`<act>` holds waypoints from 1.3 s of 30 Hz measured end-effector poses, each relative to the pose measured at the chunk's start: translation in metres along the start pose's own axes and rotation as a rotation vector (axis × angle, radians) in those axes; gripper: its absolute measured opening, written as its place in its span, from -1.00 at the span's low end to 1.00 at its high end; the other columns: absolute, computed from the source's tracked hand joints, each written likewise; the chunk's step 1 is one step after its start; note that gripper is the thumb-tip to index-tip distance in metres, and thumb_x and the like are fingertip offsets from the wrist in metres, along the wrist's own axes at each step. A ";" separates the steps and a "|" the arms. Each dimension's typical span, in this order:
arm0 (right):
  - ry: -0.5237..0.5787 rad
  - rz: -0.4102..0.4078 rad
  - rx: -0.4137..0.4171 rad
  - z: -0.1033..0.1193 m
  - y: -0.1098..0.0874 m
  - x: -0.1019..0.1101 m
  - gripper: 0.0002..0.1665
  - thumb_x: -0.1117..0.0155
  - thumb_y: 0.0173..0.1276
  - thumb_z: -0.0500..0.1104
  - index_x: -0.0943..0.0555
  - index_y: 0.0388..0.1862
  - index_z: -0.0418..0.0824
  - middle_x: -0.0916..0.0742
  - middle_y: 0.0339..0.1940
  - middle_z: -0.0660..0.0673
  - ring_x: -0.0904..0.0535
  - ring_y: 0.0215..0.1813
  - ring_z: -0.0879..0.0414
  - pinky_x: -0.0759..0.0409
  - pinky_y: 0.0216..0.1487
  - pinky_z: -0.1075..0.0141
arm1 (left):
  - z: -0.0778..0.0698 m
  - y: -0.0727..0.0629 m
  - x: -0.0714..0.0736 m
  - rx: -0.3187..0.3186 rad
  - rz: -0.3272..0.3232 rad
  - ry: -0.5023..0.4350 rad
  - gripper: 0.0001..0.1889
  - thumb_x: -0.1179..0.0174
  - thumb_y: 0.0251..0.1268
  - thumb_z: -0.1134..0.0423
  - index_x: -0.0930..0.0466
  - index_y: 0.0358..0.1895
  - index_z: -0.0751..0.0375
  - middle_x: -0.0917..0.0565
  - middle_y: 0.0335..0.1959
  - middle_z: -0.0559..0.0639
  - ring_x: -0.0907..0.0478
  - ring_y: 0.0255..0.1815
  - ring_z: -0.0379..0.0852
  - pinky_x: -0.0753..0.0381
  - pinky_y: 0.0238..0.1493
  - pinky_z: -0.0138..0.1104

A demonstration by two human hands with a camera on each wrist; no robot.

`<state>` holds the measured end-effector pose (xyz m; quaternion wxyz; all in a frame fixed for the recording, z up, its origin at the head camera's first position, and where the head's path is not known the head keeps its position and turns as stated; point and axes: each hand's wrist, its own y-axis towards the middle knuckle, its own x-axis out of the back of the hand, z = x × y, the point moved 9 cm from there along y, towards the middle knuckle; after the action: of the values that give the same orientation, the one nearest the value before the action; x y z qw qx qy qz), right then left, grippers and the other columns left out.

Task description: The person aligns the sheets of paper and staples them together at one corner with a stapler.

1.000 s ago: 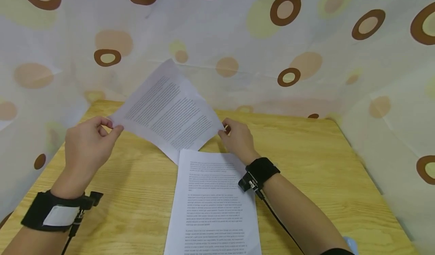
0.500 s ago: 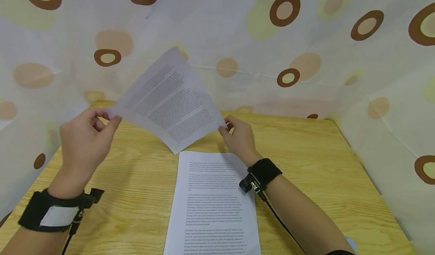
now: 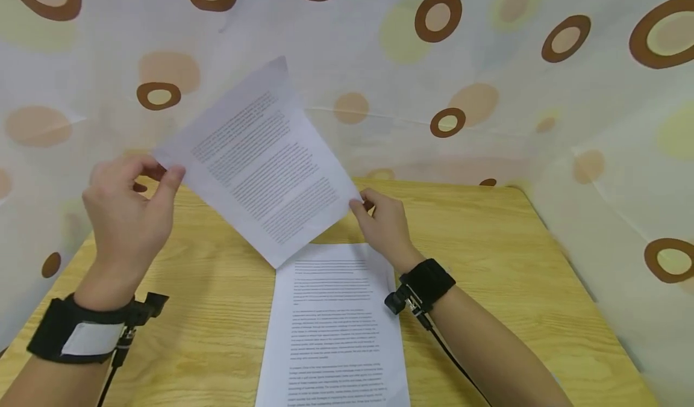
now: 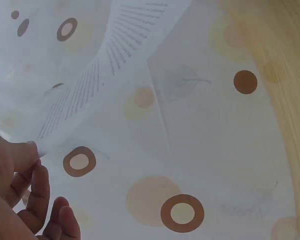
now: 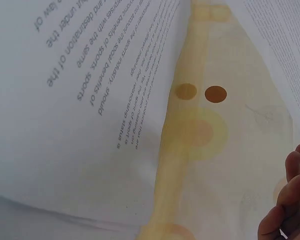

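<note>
A printed sheet of paper (image 3: pixel 265 160) is held up at a slant above the table, stretched between both hands. At its left corner the left hand (image 3: pixel 130 208) pinches it between thumb and fingers; in the left wrist view this sheet (image 4: pixel 90 90) runs up from the fingertips. The right hand (image 3: pixel 382 220) pinches the sheet's right corner, and its fingers show at the edge of the right wrist view. Below lies a stack of printed paper (image 3: pixel 336 335), its top left corner overlapped by the raised sheet's lowest corner in the head view.
The wooden table (image 3: pixel 488 262) spreads around the stack. A patterned cloth (image 3: pixel 379 82) with brown rings and pale dots stands behind it and along both sides. Black straps with small cameras and cables sit on both wrists.
The left hand has moved up and slightly left, lifting its corner of the sheet. The sheet's top corner is higher and its surface looks flatter. The right hand stays nearly in place.
</note>
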<state>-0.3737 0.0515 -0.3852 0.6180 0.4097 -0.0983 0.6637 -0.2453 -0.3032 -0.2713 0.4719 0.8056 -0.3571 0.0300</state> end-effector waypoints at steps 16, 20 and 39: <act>-0.019 0.059 -0.016 0.009 -0.033 0.027 -0.83 -0.35 0.46 -0.13 -0.69 -0.36 -0.12 -0.63 -0.57 -0.04 -0.31 -0.66 0.14 -0.18 -0.61 0.36 | -0.010 0.005 -0.017 0.100 0.062 0.024 -0.70 -0.30 0.47 0.24 -0.70 -0.09 0.53 -0.73 -0.16 0.38 -0.51 -0.06 0.07 -0.23 -0.14 -0.50; -0.034 0.077 -0.016 0.008 -0.042 0.032 -0.85 -0.39 0.42 -0.13 -0.69 -0.38 -0.11 -0.66 -0.54 -0.02 -0.34 -0.63 0.16 -0.25 -0.60 0.36 | -0.010 0.007 -0.023 0.109 0.079 0.021 -0.70 -0.30 0.47 0.24 -0.70 -0.10 0.52 -0.72 -0.18 0.38 -0.44 -0.10 -0.01 -0.21 -0.15 -0.44; -0.116 0.238 0.073 0.017 -0.087 0.047 -0.75 -0.41 0.40 -0.16 -0.63 -0.50 -0.05 -0.61 -0.54 0.06 -0.23 -0.66 0.28 -0.20 -0.60 0.42 | -0.005 0.005 -0.046 0.092 0.168 0.029 -0.68 -0.18 0.55 0.14 -0.72 -0.01 0.39 -0.76 -0.18 0.34 -0.36 -0.35 0.01 -0.19 -0.33 -0.39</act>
<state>-0.2830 0.0945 -0.3755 0.5129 0.4550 -0.1576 0.7107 -0.2810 -0.2754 -0.2822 0.4354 0.7930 -0.4149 0.0974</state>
